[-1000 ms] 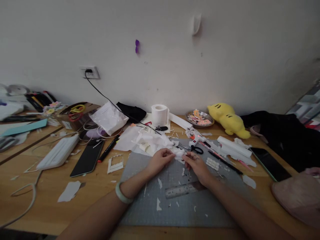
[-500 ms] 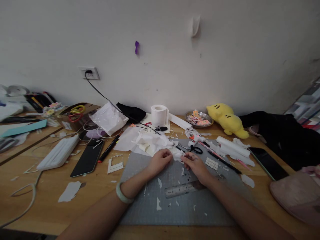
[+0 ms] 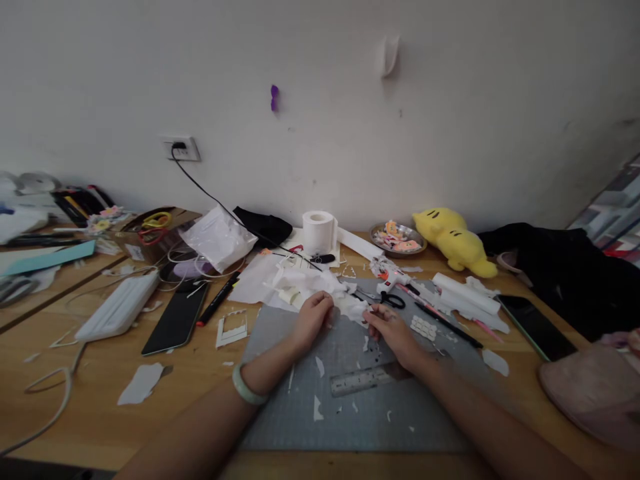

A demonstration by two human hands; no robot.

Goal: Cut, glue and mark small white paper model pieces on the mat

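Note:
Above the back part of the grey cutting mat [image 3: 280,413], my right hand [image 3: 393,328] pinches the edge of a small crumpled white piece [image 3: 354,308] that looks like paper or tissue. My left hand [image 3: 311,321] is a short way to the left of it, with its fingers curled together; whatever they may hold is hidden. Behind my hands lies a heap of white tissue-like scraps [image 3: 313,279]. Black-handled scissors [image 3: 393,300] rest just past my right fingers. Nearer to me on the mat are a metal ruler [image 3: 355,381] and several white paper offcuts [image 3: 317,408].
A glue gun [image 3: 393,275], a toilet paper roll [image 3: 318,233] and a metal bowl [image 3: 415,235] of pink pieces stand behind. Yellow plush toys [image 3: 453,240] and a phone [image 3: 536,327] lie right. At left are a black marker [image 3: 217,300], a dark slab [image 3: 175,319] and a white power strip [image 3: 119,307].
My left hand has drawn back left, away from the white piece and my right hand. My right hand stays nearly in place, still pinching the piece.

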